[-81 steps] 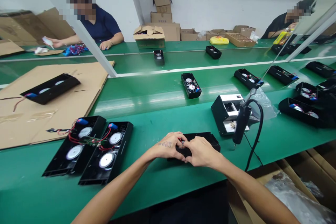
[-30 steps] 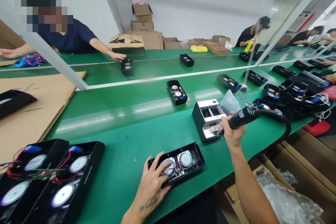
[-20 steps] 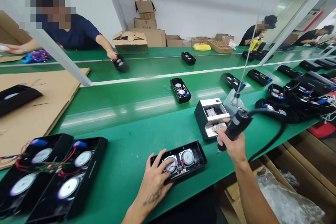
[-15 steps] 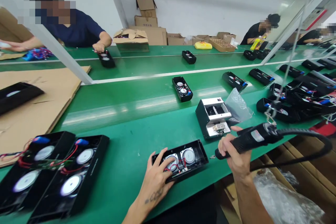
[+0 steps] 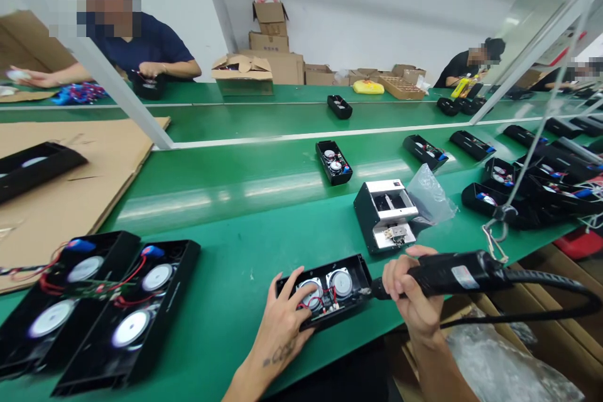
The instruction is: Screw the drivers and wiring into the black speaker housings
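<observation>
My left hand (image 5: 282,320) grips the left end of an open black speaker housing (image 5: 360,271), its fingers over the near wall and inside. Two round speakers (image 5: 341,282) with red wires sit in the housing, the left one partly under my fingers. My right hand (image 5: 414,292) is wrapped around a black electric screwdriver (image 5: 456,274), held nearly level. Its tip is at the right end of the housing; whether it touches a screw there I cannot make out. Just behind stands a black and silver screw feeder (image 5: 386,213).
Two wired speaker housings (image 5: 164,301) lie at left, beside cardboard (image 5: 117,169). A clear plastic bag (image 5: 431,195) lies by the feeder. More housings (image 5: 333,163) rest on the green belt and are piled at right. A cord with a hook (image 5: 499,220) hangs near the screwdriver. Co-workers (image 5: 155,44) sit opposite.
My right hand has brought the screwdriver left and lower, its tip now at the housing's right end. My left hand keeps its hold. The co-worker at left has drawn a housing closer.
</observation>
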The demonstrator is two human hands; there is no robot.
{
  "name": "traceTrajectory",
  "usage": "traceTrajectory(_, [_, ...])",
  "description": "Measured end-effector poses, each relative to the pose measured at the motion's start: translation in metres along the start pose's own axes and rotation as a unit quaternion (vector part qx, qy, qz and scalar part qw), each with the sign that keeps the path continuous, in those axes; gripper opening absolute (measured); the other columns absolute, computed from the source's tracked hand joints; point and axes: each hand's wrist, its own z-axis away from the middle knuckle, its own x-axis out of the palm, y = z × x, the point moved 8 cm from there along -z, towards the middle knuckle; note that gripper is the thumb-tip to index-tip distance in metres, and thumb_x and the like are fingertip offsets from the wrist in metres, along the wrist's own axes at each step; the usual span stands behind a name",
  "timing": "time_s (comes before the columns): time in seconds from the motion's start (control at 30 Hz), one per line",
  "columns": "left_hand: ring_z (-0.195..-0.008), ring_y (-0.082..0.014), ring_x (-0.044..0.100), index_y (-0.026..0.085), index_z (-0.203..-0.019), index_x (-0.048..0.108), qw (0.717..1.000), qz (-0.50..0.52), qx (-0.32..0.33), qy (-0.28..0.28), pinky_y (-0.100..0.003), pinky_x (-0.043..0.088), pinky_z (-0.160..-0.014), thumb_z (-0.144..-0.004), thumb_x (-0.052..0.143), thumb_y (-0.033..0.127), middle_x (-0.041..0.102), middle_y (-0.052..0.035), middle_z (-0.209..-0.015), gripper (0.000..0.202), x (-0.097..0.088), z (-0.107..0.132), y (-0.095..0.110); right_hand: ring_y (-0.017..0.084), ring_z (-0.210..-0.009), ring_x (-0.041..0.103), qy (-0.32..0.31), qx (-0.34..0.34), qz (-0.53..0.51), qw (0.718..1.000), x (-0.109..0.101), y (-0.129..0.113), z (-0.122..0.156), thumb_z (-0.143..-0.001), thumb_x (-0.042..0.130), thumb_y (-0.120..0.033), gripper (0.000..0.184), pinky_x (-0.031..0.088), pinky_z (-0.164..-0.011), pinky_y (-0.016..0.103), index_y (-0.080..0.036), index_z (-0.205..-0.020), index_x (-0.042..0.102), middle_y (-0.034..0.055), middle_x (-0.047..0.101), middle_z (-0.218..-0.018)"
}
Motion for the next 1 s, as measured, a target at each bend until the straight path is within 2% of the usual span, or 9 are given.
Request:
traceTrajectory(0.1, [-0.149,-0.0421,0.048,0.027,-0.075,0.073,1.000,-0.008,0.000,-0.009,-0.067,0.014,-0.128,-0.070,0.098,0.033,0.076,0.0013,-0.132,0.026,0.003,0.000,-0.002,0.012,-0.045,0.044,0.111,-0.115,0.038,0.986,-0.028,-0.027,-0.032,-0.097,0.077,-0.045,0.035,0.042,-0.050,0.029,-0.031,-0.123,0.059,-0.0106,0.053,-0.062])
traceTrajectory(0.2, [-0.150,-0.0408,0.047,0.028,-0.078,0.075,1.000,-0.025,0.009,-0.016,-0.066,0.013,-0.128,-0.073,0.095,0.032,0.075,0.0007,-0.133,0.021,0.004,0.000,-0.002,0.014,-0.053,0.047,0.257,-0.258,0.067,0.929,-0.060,-0.047,-0.062,-0.098,0.074,-0.053,0.036,0.046,-0.061,0.031,-0.032,-0.119,0.054,-0.0110,0.056,-0.066])
traceTrajectory(0.27, [-0.150,-0.0397,0.046,0.028,-0.080,0.076,0.999,-0.036,0.019,-0.008,-0.063,0.009,-0.129,-0.074,0.094,0.031,0.075,0.0009,-0.133,0.020,0.002,0.000,0.000,0.016,-0.061,0.056,0.296,-0.231,0.111,0.920,-0.073,-0.040,-0.086,-0.091,0.081,-0.049,0.041,0.051,-0.072,0.035,-0.029,-0.114,0.054,-0.0099,0.060,-0.069])
traceTrajectory(0.37, [-0.149,-0.0381,0.045,0.029,-0.080,0.075,0.998,-0.052,0.037,0.010,-0.058,0.003,-0.129,-0.073,0.094,0.031,0.075,0.0027,-0.132,0.020,-0.001,0.000,0.003,0.017,-0.064,0.062,0.282,-0.155,0.160,0.933,-0.082,-0.031,-0.105,-0.075,0.094,-0.037,0.047,0.054,-0.078,0.039,-0.023,-0.104,0.059,-0.0088,0.063,-0.068])
traceTrajectory(0.5, [-0.148,-0.0377,0.046,0.029,-0.078,0.074,0.997,-0.063,0.048,0.020,-0.057,0.002,-0.129,-0.072,0.094,0.034,0.075,0.0026,-0.130,0.021,0.001,0.000,0.003,0.012,-0.049,0.050,0.276,-0.190,0.111,0.936,-0.090,-0.048,-0.085,-0.079,0.089,-0.034,0.042,0.051,-0.062,0.032,-0.022,-0.108,0.062,-0.0121,0.055,-0.059])
traceTrajectory(0.57, [-0.148,-0.0380,0.045,0.029,-0.076,0.074,0.997,-0.056,0.048,0.022,-0.057,0.002,-0.129,-0.072,0.094,0.038,0.075,0.0020,-0.130,0.023,0.002,0.000,0.001,0.011,-0.045,0.048,0.264,-0.161,0.117,0.944,-0.093,-0.047,-0.078,-0.079,0.090,-0.033,0.043,0.048,-0.057,0.030,-0.021,-0.109,0.063,-0.0124,0.055,-0.057])
traceTrajectory(0.7, [-0.148,-0.0369,0.045,0.029,-0.074,0.073,0.998,-0.023,0.044,0.032,-0.052,-0.001,-0.130,-0.068,0.099,0.047,0.076,0.0034,-0.131,0.032,0.001,0.000,-0.004,0.013,-0.046,0.053,0.248,-0.085,0.192,0.946,-0.100,-0.022,-0.075,-0.080,0.090,-0.035,0.041,0.050,-0.060,0.033,-0.022,-0.104,0.060,-0.0107,0.059,-0.057])
traceTrajectory(0.87, [-0.149,-0.0359,0.046,0.030,-0.076,0.074,0.998,-0.026,0.049,0.039,-0.051,-0.001,-0.132,-0.069,0.098,0.048,0.077,0.0019,-0.130,0.031,-0.001,0.000,-0.004,0.013,-0.047,0.055,0.226,-0.063,0.234,0.943,-0.102,0.009,-0.080,-0.080,0.089,-0.040,0.040,0.053,-0.064,0.035,-0.022,-0.098,0.058,-0.0104,0.061,-0.056])
traceTrajectory(1.0, [-0.148,-0.0369,0.048,0.030,-0.076,0.075,0.998,-0.031,0.046,0.035,-0.053,0.001,-0.132,-0.069,0.099,0.046,0.077,0.0015,-0.128,0.029,-0.003,-0.002,-0.001,0.013,-0.043,0.053,0.187,-0.017,0.256,0.948,-0.096,0.027,-0.087,-0.078,0.090,-0.043,0.040,0.050,-0.053,0.031,-0.022,-0.093,0.060,-0.0100,0.059,-0.053])
